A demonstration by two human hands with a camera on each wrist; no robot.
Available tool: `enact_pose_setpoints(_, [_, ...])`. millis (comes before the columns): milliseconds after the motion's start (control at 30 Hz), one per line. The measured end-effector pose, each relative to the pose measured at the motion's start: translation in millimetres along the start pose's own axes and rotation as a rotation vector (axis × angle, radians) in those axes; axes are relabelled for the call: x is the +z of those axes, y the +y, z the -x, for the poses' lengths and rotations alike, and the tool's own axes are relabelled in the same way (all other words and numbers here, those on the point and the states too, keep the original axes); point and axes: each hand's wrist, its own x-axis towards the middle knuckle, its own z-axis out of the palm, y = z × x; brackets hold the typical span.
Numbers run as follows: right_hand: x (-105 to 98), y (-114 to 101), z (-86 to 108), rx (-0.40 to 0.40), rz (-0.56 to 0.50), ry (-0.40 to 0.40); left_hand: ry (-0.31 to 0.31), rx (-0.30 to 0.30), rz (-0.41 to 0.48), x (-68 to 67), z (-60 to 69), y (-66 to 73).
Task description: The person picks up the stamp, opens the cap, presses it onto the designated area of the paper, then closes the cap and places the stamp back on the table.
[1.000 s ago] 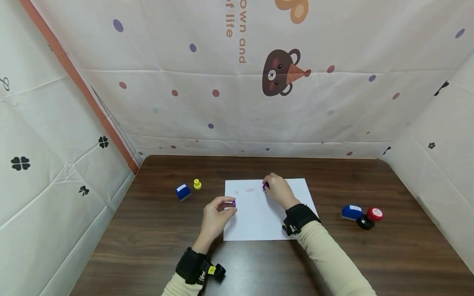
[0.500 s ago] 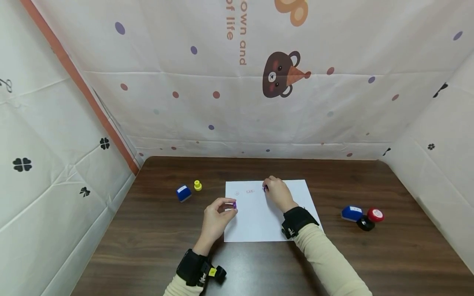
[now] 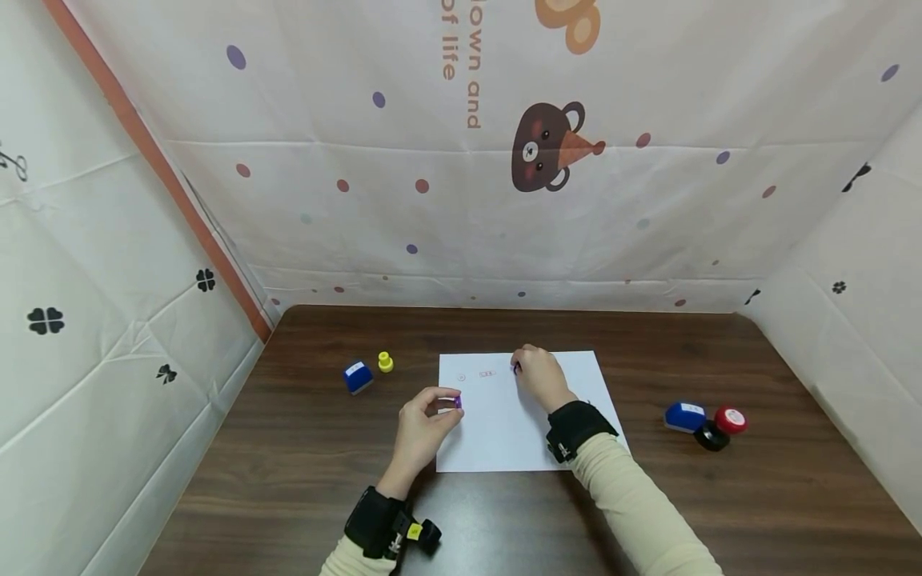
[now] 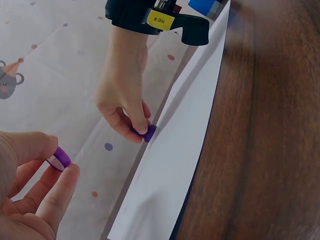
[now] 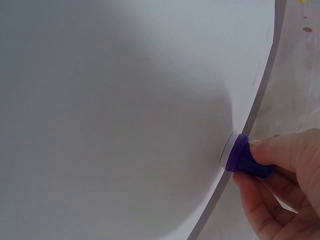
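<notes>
A white sheet of paper (image 3: 497, 432) lies on the table with two small reddish stamped marks near its upper left. My right hand (image 3: 542, 378) pinches a purple stamp (image 5: 247, 159), its white base down against the paper near the top edge. Over the paper's left edge, my left hand (image 3: 421, 424) holds a small purple cap (image 4: 59, 158) between thumb and finger, its hollow side showing in the left wrist view.
On the brown table (image 3: 288, 464), a blue stamp (image 3: 357, 377) and a yellow one (image 3: 385, 362) stand left of the paper. To the right sit a blue stamp (image 3: 684, 416), a red one (image 3: 731, 419) and a black round piece (image 3: 711, 436). Patterned cloth hangs behind.
The right hand's purple stamp has tipped from a slight tilt down against the paper, and that wrist has shifted slightly left. The left hand keeps its hold on the cap.
</notes>
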Motion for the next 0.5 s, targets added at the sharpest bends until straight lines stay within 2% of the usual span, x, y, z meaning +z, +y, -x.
enact_pose_setpoints(500, [0.7, -2.3, -0.8, 0.012, 0.021, 0.000, -0.007, 0.017, 0.008, 1.4, 0.5, -2.1])
